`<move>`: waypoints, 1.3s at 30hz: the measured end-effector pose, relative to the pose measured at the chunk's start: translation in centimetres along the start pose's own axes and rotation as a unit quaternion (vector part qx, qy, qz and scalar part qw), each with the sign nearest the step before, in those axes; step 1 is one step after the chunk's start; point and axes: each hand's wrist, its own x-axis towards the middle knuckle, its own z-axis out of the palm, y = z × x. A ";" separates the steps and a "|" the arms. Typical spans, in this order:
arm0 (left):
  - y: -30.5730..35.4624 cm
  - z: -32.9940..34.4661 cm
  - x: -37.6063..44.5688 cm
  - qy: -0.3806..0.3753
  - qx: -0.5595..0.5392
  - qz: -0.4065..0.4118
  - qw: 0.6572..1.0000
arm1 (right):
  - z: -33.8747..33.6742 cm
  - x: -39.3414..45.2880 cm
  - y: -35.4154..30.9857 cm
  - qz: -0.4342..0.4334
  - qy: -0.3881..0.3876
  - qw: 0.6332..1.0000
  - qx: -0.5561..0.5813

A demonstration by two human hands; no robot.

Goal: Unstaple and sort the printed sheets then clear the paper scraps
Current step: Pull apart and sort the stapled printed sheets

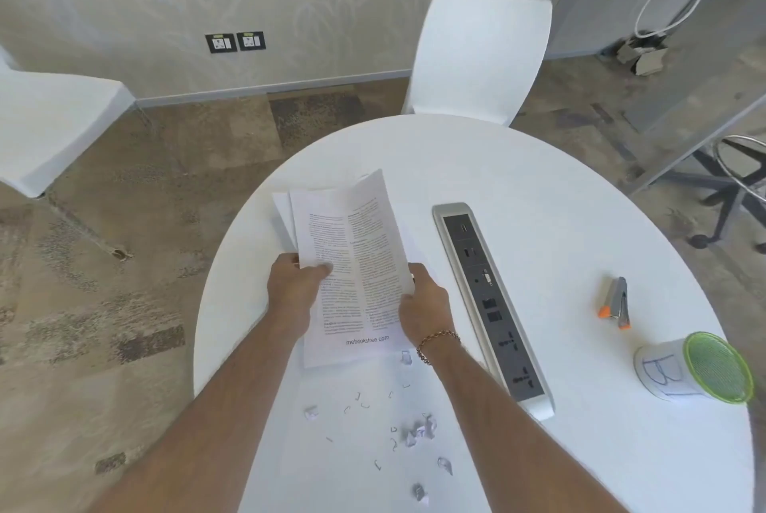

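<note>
Above the table's (539,189) near-left part, our left hand (290,288) and right hand (422,305) pinch the printed sheets (352,264) by their side edges; light and floppy, they want support at both edges.

sheets (352,264) left of socket strip (491,301) | scraps (420,431) nearer | stapler (615,303), cup (696,371) right

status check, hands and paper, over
Left hand and right hand grip printed sheets above table. Scraps and pulled staples uncleared. Nothing in the way.
</note>
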 end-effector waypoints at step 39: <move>5.0 0.7 -8.9 -0.107 0.019 0.330 0.938 | -7.8 -1.9 -0.7 -0.062 0.090 0.916 0.386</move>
